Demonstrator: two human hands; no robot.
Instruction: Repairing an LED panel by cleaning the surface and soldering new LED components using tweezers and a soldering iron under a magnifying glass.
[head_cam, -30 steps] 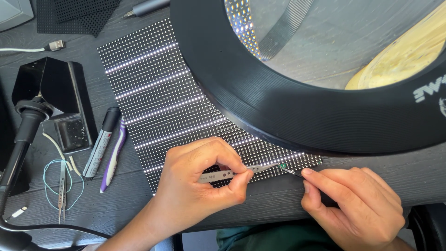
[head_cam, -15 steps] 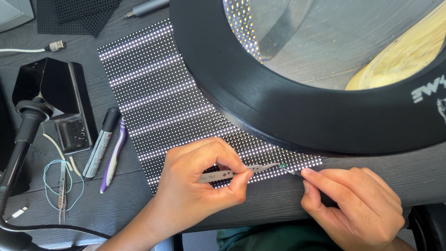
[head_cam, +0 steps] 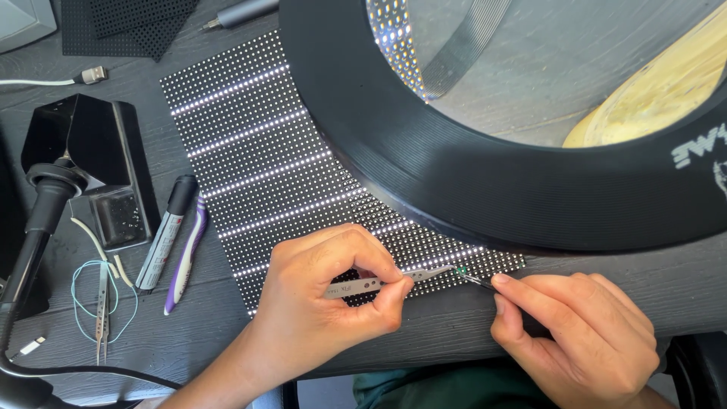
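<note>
A black LED matrix panel point(head_cam: 257, 167) with lit white rows lies on the dark wooden table point(head_cam: 454, 322). My left hand point(head_cam: 326, 303) pinches silver tweezers point(head_cam: 394, 280), their tips resting at the panel's near right corner by a small green spot point(head_cam: 460, 270). My right hand point(head_cam: 575, 333) grips a thin dark tool point(head_cam: 478, 282) whose tip meets the tweezers at that same corner. A large round magnifier with a thick black rim point(head_cam: 469, 189) hangs over the panel's right side and hides part of it.
Left of the panel lie a black marker point(head_cam: 166, 231) and a purple-white pen point(head_cam: 185, 254). A black holder point(head_cam: 95, 174), a second pair of tweezers point(head_cam: 102, 310), a thin teal wire loop and a cable plug point(head_cam: 91, 74) sit further left. Black mesh sheets point(head_cam: 129, 23) lie at the top.
Both hands have stayed almost still at the panel's near corner. The view has shifted only slightly.
</note>
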